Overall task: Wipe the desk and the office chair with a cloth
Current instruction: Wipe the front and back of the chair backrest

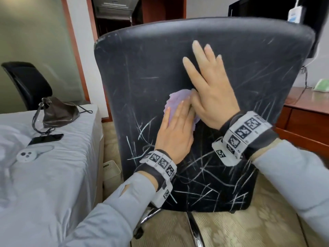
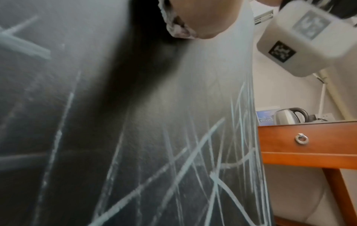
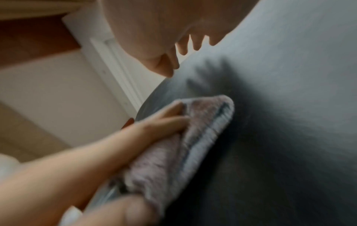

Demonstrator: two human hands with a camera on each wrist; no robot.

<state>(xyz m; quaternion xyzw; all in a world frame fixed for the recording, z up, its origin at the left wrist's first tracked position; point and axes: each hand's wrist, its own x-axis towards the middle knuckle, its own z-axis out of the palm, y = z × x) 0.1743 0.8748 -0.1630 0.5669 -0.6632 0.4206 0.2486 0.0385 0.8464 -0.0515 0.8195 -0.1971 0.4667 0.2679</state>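
Office-chair backrest [image 1: 204,104] under wiping, rear face toward the head camera, 2 hands on it.

Left hand [image 1: 175,129] flat, fingers straight, pressing the folded lilac cloth [image 1: 175,102] against the middle of the black backrest; no grasp, only pressure. Right hand [image 1: 206,90] spread open and empty just beside it, steadying the panel, heel touching the cloth edge. Pale chalk-like streaks [image 1: 201,172] dense on the lower part, thinner above. Desk [image 1: 306,111] to the right, behind the chair, its surface mostly out of view. Handbag [image 1: 58,113], phone [image 1: 46,138] and controller [image 1: 29,155] on the bed [image 1: 53,175] to the left. Likely risks: cloth slipping from under straight fingers on the smooth upholstery; chair rolling or swivelling away under push; streaks smeared rather than lifted by 1 loaded cloth face.
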